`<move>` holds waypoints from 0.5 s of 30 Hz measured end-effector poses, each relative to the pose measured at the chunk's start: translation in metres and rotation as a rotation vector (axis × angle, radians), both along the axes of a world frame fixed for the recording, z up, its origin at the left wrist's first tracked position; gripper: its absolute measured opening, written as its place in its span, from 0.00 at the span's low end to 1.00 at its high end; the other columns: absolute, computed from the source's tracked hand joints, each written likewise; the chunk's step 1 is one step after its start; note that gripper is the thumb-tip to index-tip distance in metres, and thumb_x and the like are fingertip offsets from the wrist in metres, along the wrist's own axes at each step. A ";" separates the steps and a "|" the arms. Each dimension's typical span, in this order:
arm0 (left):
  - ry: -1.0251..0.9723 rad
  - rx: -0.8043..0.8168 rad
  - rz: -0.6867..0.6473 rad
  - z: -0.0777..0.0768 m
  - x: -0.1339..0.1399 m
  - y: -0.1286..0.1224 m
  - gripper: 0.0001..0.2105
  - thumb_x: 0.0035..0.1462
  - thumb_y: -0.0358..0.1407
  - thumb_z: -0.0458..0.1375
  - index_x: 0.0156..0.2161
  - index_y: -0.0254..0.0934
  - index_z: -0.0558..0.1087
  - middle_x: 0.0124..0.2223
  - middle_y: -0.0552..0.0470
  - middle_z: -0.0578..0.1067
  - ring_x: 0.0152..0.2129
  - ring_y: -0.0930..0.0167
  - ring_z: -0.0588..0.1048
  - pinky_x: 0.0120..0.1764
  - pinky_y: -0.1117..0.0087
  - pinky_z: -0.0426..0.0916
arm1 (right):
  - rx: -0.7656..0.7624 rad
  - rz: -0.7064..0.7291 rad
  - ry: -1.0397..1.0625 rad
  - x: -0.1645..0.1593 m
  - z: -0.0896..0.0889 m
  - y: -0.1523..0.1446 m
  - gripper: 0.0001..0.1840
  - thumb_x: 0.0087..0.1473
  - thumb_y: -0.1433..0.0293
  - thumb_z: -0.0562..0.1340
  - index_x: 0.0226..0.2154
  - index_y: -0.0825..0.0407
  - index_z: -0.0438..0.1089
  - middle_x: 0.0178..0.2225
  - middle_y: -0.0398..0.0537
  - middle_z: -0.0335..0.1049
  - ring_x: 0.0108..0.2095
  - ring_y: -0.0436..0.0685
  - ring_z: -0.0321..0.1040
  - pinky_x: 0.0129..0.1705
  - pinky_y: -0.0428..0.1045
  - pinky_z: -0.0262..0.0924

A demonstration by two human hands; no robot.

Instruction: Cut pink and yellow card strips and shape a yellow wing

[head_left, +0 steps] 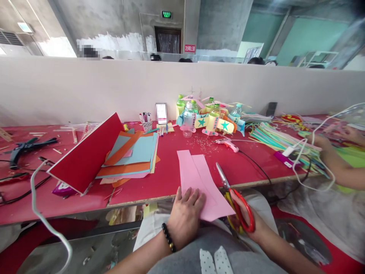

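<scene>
My left hand (186, 209) lies flat on pink paper (209, 182) at the table's front edge, with its fingers stretched out and a dark bead bracelet at the wrist. The paper seems to be a narrower strip lying over a wider sheet, and its near end hangs over my lap. Red-handled scissors (241, 213) are in my right hand (252, 222), its fingers wrapped round the handles. Their blades point up and away, just right of the paper, and look closed or nearly so.
A pink glue gun (227, 144) with a black cord lies ahead. Bottle airplanes (215, 121) stand behind it. Coloured sheets (134, 146) and a leaning red board (88, 156) are at left. Paper strips (270, 139) and another person's arm (333, 163) are at right.
</scene>
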State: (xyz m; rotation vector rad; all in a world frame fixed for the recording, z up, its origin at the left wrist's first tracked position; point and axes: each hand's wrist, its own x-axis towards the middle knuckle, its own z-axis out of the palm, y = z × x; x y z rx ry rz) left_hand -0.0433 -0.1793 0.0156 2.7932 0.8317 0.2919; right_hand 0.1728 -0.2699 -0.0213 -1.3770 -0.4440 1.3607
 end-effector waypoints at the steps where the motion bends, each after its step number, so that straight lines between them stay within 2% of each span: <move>1: 0.004 -0.001 0.014 0.000 0.003 0.003 0.23 0.60 0.34 0.47 0.61 0.43 0.58 0.61 0.49 0.63 0.58 0.58 0.58 0.59 0.44 0.47 | -0.022 0.003 0.073 0.002 -0.002 -0.003 0.20 0.53 0.50 0.57 0.26 0.49 0.65 0.14 0.37 0.61 0.11 0.46 0.54 0.12 0.42 0.50; 4: 0.013 -0.004 0.052 -0.002 0.010 0.011 0.23 0.59 0.33 0.47 0.60 0.43 0.60 0.61 0.48 0.64 0.58 0.58 0.58 0.60 0.45 0.46 | -0.063 0.022 0.192 0.005 0.001 -0.011 0.20 0.53 0.50 0.57 0.28 0.50 0.65 0.17 0.37 0.63 0.10 0.44 0.52 0.10 0.41 0.46; 9: 0.034 -0.010 0.073 -0.009 0.018 0.016 0.25 0.57 0.32 0.48 0.61 0.44 0.58 0.62 0.50 0.62 0.60 0.59 0.57 0.60 0.49 0.49 | -0.050 0.061 0.197 0.008 0.006 -0.024 0.18 0.50 0.52 0.61 0.33 0.50 0.65 0.21 0.39 0.67 0.12 0.44 0.55 0.12 0.41 0.49; 15: 0.071 0.034 0.091 -0.014 0.028 0.025 0.30 0.53 0.38 0.54 0.62 0.43 0.57 0.64 0.46 0.58 0.61 0.54 0.52 0.59 0.45 0.45 | 0.006 0.114 0.193 0.015 -0.011 -0.033 0.20 0.51 0.50 0.59 0.31 0.51 0.64 0.23 0.39 0.66 0.12 0.43 0.56 0.13 0.41 0.52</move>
